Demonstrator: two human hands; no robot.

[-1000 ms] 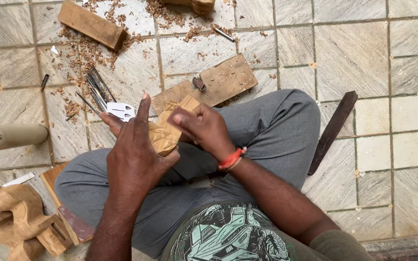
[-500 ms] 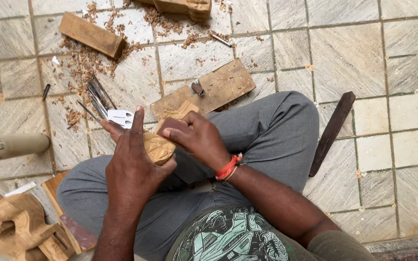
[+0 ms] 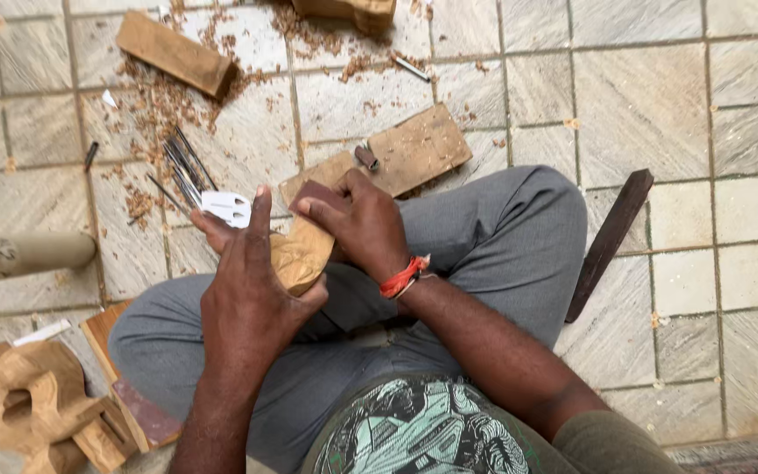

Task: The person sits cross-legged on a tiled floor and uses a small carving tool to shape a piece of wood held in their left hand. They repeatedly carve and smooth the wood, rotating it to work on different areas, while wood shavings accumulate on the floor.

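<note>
Gripping wood carving [image 3: 298, 256]: left hand [image 3: 252, 290] | right hand [image 3: 363, 224] pressing sandpaper [image 3: 319, 195], slid forward

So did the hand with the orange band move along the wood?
Yes. The right hand slid up the wooden piece, away from the person's lap and closer to the flat board on the floor.

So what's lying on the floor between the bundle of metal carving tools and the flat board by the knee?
Head view: a small white pronged piece by the carving tools, then bare tile with shavings up to the flat board.
</note>
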